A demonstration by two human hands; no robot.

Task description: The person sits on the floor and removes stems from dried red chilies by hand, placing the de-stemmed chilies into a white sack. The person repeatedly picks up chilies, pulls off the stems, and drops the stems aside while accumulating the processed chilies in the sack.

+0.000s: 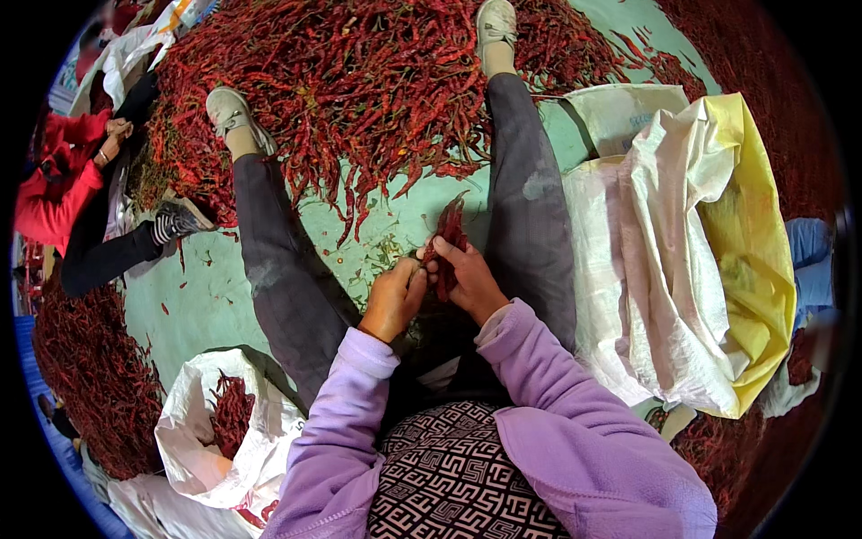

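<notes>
A small bunch of dried red chili peppers (pixel 450 222) rests in my right hand (pixel 469 273), the thumb pressed over it. My left hand (pixel 396 296) meets it from the left, thumb and forefinger pinched together at the stem end of the peppers. What lies between those fingertips is too small to tell. Loose green stems and caps (pixel 384 259) are scattered on the pale green floor (pixel 316 222) just beyond my hands. Past them spreads a large heap of red chili peppers (pixel 377 87), between and beyond my outstretched legs.
An open white woven sack (pixel 195 397) with red peppers inside stands at my left. White and yellow woven sacks (pixel 673 269) lie against my right leg. A person in a red sleeve (pixel 67 195) sits at the far left. Another pepper pile (pixel 87 377) lies behind on the left.
</notes>
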